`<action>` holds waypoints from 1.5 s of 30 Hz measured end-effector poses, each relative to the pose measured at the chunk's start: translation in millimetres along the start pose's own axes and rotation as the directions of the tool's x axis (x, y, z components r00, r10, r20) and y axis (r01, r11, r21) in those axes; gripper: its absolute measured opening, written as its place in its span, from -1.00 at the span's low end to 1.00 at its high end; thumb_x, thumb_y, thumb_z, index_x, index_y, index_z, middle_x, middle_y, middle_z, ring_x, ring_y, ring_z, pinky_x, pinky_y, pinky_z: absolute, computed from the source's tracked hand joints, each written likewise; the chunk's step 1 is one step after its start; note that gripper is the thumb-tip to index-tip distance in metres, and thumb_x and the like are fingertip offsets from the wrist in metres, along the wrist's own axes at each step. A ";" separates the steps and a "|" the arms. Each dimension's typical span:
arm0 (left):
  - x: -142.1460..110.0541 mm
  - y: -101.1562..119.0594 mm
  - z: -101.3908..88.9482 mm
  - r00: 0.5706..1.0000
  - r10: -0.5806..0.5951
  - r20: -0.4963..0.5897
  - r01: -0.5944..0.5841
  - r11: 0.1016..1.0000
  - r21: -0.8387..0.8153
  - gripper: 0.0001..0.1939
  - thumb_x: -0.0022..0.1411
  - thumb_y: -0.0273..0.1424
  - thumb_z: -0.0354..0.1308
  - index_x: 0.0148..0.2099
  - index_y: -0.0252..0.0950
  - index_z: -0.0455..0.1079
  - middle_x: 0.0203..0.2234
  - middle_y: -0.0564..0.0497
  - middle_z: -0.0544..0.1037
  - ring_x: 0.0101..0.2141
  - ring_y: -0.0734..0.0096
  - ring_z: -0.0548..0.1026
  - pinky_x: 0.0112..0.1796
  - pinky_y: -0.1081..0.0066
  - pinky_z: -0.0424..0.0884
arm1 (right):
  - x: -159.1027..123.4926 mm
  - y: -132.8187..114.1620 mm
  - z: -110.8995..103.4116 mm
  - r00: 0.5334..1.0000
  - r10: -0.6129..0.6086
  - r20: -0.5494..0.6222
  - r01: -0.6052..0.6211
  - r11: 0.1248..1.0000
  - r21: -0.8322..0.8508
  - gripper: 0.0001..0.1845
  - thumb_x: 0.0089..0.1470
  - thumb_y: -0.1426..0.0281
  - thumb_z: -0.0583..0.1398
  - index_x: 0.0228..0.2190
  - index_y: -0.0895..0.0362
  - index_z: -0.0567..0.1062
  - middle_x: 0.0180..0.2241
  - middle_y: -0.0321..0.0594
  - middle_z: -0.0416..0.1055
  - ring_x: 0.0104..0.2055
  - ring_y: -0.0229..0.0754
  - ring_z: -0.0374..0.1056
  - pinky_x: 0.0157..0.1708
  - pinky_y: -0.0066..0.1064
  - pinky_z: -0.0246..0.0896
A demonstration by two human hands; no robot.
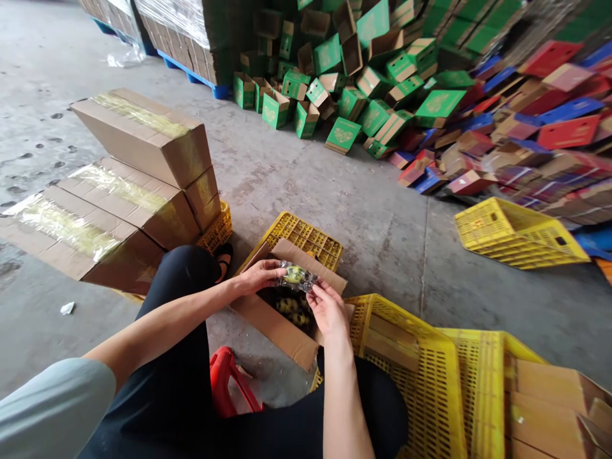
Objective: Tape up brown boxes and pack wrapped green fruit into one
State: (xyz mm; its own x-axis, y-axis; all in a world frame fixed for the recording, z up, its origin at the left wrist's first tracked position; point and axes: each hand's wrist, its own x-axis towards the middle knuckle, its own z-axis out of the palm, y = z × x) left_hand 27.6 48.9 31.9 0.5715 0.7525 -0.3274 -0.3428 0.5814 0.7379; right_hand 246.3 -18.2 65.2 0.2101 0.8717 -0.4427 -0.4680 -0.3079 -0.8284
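Between both hands I hold a small clear plastic packet [297, 276] with a yellow-green item inside; its exact kind I cannot make out. My left hand [262, 275] pinches the packet's left end, and my right hand [329, 308] grips its right end. Right below is a cardboard box [272, 328] with its flaps spread. Several dark and yellow packets [292, 309] lie in it, partly hidden by my hands. The box rests against an upturned yellow crate [306, 237].
Taped cartons [138, 134] are stacked at the left. Yellow crates [425, 382] holding cardboard stand at the right, and another yellow crate [516, 236] lies farther off. Green boxes [344, 134] and red and blue boxes [568, 131] are heaped behind. A red stool [224, 382] is below me.
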 end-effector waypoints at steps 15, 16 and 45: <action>0.6 -0.8 -1.9 0.992 0.077 -0.096 -0.080 0.996 -0.029 -0.53 -0.09 -0.22 0.63 -0.25 -0.37 0.54 -0.35 -0.01 0.61 -0.36 0.46 0.57 -0.25 0.46 0.46 | -9.2 -3.9 9.5 0.995 0.059 0.082 -0.059 0.998 0.005 -0.63 -0.21 0.30 0.53 -0.28 0.05 0.67 -0.22 -0.25 0.64 -0.29 -0.23 0.51 -0.32 -0.47 0.48; 0.3 -0.3 -1.9 0.993 0.073 -0.091 -0.076 0.997 -0.027 -0.54 -0.08 -0.21 0.62 -0.24 -0.36 0.54 -0.35 0.00 0.61 -0.36 0.46 0.57 -0.25 0.46 0.47 | -9.3 -3.0 9.8 0.996 0.047 0.078 -0.046 0.999 -0.007 -0.61 -0.23 0.31 0.54 -0.27 0.06 0.67 -0.24 -0.25 0.64 -0.30 -0.24 0.51 -0.31 -0.47 0.49; -6.6 12.5 -0.9 0.924 0.282 -0.257 -0.147 0.885 0.443 -0.65 0.16 -0.26 0.36 -0.03 -0.25 0.50 -0.14 -0.04 0.60 -0.10 0.25 0.52 -0.03 0.35 0.42 | 14.7 29.0 23.0 0.763 -0.376 0.526 0.614 0.167 -0.772 -0.60 0.24 0.51 0.03 -0.07 0.10 0.61 -0.01 -0.07 0.61 0.08 -0.07 0.50 0.19 -0.22 0.34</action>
State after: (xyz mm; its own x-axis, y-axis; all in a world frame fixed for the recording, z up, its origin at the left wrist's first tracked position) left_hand 18.8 51.5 42.7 0.2397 0.9390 -0.2465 -0.0569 0.2670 0.9620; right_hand 216.1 -5.5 42.5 -0.1151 0.9814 0.1537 0.7130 0.1893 -0.6751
